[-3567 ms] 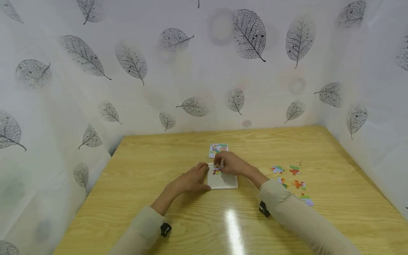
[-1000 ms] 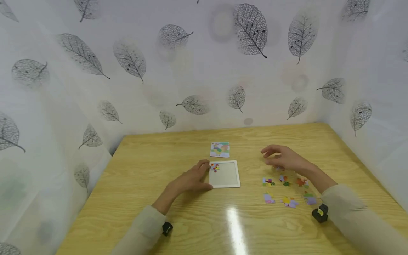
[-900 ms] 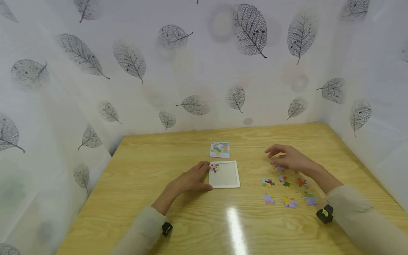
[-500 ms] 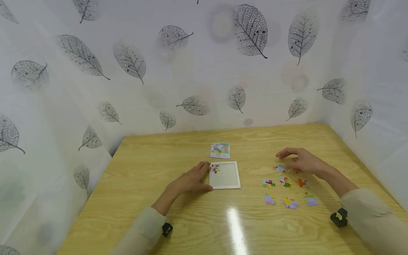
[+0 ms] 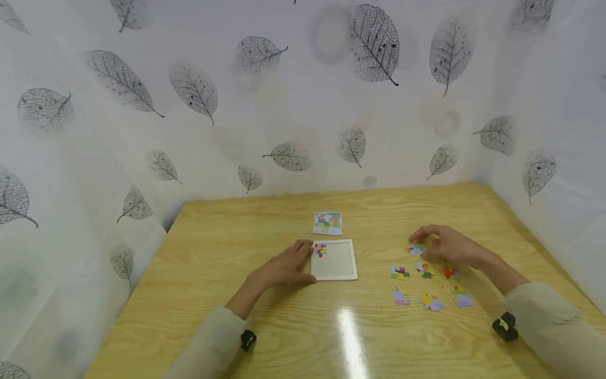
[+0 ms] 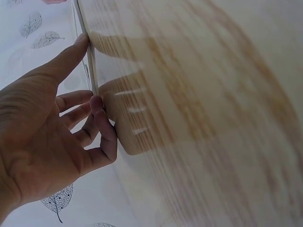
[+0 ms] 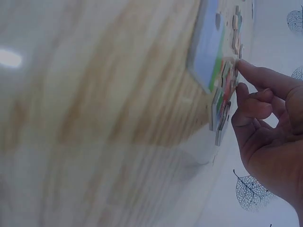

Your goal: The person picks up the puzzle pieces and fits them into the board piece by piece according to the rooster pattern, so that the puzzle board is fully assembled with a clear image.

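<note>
Left fingers (image 5: 301,246) wide against frame (image 5: 354,258)

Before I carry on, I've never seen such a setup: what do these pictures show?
There is no machine: these are a person's bare left hand and right hand. The wide picture is taken from the person's head, the two close ones from the wrists. On the wooden table lie a white tray with a placed piece in its far left corner, a picture card beyond it, and loose puzzle pieces to the right. The left hand touches the tray's left edge; the right reaches one loose piece; whether it grips is unclear.
</note>
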The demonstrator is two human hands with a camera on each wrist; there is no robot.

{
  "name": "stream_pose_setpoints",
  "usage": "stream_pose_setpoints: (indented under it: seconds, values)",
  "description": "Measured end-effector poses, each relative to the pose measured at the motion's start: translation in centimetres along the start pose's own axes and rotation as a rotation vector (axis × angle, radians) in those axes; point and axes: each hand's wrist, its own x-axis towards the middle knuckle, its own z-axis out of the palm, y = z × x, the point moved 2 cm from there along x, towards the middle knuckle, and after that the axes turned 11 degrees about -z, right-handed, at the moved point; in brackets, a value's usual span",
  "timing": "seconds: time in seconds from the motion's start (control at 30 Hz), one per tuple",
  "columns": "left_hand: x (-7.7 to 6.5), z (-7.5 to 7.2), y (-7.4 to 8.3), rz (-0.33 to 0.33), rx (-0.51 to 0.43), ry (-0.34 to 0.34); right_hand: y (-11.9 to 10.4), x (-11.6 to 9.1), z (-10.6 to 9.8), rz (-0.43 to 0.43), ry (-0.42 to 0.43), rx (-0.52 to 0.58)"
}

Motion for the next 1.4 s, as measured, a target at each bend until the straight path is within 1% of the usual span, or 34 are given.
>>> stream_pose_setpoints:
  seconds: [0.07,0.17,0.27,0.37,0.53,0.67,0.83,1.0,1.17,1.4]
  values:
    - [0.03,0.01,0.01,-0.007,0.004,-0.001,-0.04,0.06,0.03,-0.009,0.007,-0.046]
    - [0.17,0.14,-0.09,-0.018,0.007,-0.003,-0.01,0.12,0.04,0.010,0.006,-0.098]
    - [0.23,0.29,-0.18,-0.026,0.015,-0.011,0.05,0.08,0.10,0.037,-0.008,-0.089]
    - [0.22,0.31,-0.20,-0.017,0.017,-0.008,0.04,0.01,0.19,0.048,-0.010,-0.077]
    - [0.05,0.08,-0.02,-0.003,-0.002,-0.003,-0.19,-0.03,0.25,0.031,-0.005,-0.078]
    - [0.07,0.08,-0.05,-0.005,-0.005,-0.002,-0.24,-0.03,0.31,0.016,0.003,-0.115]
    - [0.05,0.10,-0.07,-0.001,-0.005,0.001,-0.20,-0.06,0.33,0.032,0.008,-0.157]
    - [0.04,0.14,-0.03,-0.001,-0.011,-0.007,-0.29,-0.09,0.42,0.043,-0.002,-0.142]
    - [0.02,0.13,0.01,-0.023,-0.003,-0.019,-0.20,-0.16,0.48,0.043,-0.002,-0.113]
    - [-0.05,-0.03,0.09,-0.015,-0.015,-0.014,-0.27,-0.06,0.54,0.054,-0.007,-0.099]
